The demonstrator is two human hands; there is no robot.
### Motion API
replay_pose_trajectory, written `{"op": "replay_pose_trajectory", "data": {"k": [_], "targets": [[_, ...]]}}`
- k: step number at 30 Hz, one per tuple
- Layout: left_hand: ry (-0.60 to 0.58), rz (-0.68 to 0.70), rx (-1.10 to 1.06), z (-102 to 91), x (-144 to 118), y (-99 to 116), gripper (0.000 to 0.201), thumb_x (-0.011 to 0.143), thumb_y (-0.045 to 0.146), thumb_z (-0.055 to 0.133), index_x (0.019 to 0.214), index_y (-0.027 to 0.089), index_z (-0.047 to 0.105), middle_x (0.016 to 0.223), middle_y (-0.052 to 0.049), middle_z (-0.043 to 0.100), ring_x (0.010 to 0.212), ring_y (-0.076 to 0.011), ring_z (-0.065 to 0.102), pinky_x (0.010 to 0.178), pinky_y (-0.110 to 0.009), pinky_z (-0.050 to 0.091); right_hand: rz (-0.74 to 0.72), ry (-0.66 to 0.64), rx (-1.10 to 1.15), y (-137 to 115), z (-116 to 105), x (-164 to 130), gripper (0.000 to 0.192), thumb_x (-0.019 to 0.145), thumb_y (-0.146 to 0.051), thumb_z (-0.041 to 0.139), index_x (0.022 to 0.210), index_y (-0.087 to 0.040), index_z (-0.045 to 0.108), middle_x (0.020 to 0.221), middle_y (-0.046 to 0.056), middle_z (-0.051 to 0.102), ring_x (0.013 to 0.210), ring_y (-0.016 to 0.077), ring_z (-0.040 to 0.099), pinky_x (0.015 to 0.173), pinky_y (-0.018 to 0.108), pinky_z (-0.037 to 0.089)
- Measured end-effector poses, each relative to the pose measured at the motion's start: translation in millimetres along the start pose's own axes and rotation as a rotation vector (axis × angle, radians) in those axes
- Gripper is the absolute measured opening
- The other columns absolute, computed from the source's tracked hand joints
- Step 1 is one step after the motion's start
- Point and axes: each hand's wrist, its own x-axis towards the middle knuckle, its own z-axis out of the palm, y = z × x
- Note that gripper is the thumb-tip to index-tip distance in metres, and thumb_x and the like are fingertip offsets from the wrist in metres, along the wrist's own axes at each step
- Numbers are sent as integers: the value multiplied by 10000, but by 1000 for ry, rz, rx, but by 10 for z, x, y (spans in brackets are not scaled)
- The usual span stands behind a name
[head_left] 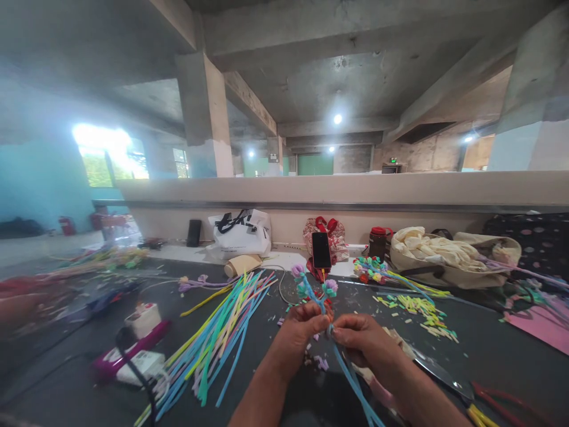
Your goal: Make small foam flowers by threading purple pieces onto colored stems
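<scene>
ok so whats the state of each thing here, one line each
left hand: shut on flower stems
right hand: shut on flower stems
flower stems: upright, held above the table
strip pile: loose, lying fanned out on table
phone: propped upright, screen dark
jar: red lid on

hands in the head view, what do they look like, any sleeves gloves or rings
Both the left hand and the right hand are bare: no gloves, and no rings or watch that show. The forearms are uncovered up to the bottom edge of the picture, so no sleeve is in view. The fingers carry no tape or markings.
</scene>
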Motion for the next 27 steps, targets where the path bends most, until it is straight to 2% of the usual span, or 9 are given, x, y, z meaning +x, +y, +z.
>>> {"op": "replay_pose_trajectory", "data": {"k": [4, 9, 12, 14, 16, 19, 22, 24, 27], "targets": [[-58, 0, 10, 3, 0, 2, 74, 620, 195, 620, 606, 134, 581, 644, -11, 583, 615, -127, 509, 635, -263, 373, 13, -47, 40, -9, -10, -9, 187, 584, -286, 645, 595, -137, 534, 379, -96, 341, 287, 7, 222, 305, 174, 94], [-36, 9, 41, 15, -5, 0, 72, 624, 198, 616, 622, 129, 593, 651, -13, 582, 625, -126, 505, 651, -260, 372, 3, -31, 129, 54, 35, -40, 164, 593, -249, 636, 628, -127, 533, 460, -65, 412, 370, 23, 304, 370, 164, 195], [-18, 23, 71, 27, -6, -1, 90, 614, 207, 627, 598, 128, 587, 639, -9, 575, 614, -121, 499, 627, -245, 364, -34, -36, 81, 71, 74, -40, 169, 586, -246, 638, 632, -122, 533, 502, -52, 430, 414, 34, 327, 417, 173, 231], [14, 39, 90, 48, -2, 0, 113, 604, 223, 637, 582, 126, 583, 611, -5, 568, 589, -114, 488, 597, -235, 357, -73, 17, -21, 63, 98, -27, 160, 603, -259, 614, 631, -128, 525, 502, -54, 417, 422, 41, 319, 427, 181, 233], [62, 62, 104, 81, 10, -4, 131, 597, 240, 644, 575, 126, 585, 574, 5, 557, 559, -103, 468, 576, -225, 347, -146, 126, -198, 48, 110, -12, 150, 629, -270, 580, 613, -138, 511, 493, -59, 391, 432, 51, 312, 428, 186, 230], [133, 67, 87, 132, 40, -32, 173, 584, 269, 656, 534, 129, 567, 516, 25, 535, 520, -88, 444, 549, -212, 332, -311, 345, -604, 43, 101, -5, 147, 670, -266, 525, 575, -157, 500, 479, -51, 383, 454, 75, 342, 444, 204, 234], [156, 29, 50, 158, 73, -84, 201, 571, 297, 664, 533, 135, 552, 498, 35, 529, 491, -85, 444, 521, -208, 325, -408, 497, -990, 71, 82, -13, 92, 708, -230, 473, 683, -174, 542, 512, -18, 472, 479, 111, 418, 477, 239, 239], [151, 14, 31, 156, 86, -117, 187, 579, 299, 660, 582, 140, 562, 530, 30, 549, 499, -88, 461, 526, -209, 332, -397, 516, -1086, 85, 80, -14, 111, 718, -211, 452, 757, -178, 551, 559, 7, 527, 504, 130, 457, 489, 249, 240], [116, 3, 3, 131, 93, -141, 171, 603, 285, 644, 629, 134, 568, 567, 11, 563, 525, -97, 480, 553, -221, 351, -322, 422, -949, 63, 96, -11, 165, 731, -224, 420, 641, -172, 547, 527, -4, 513, 499, 121, 448, 473, 232, 239]]}}
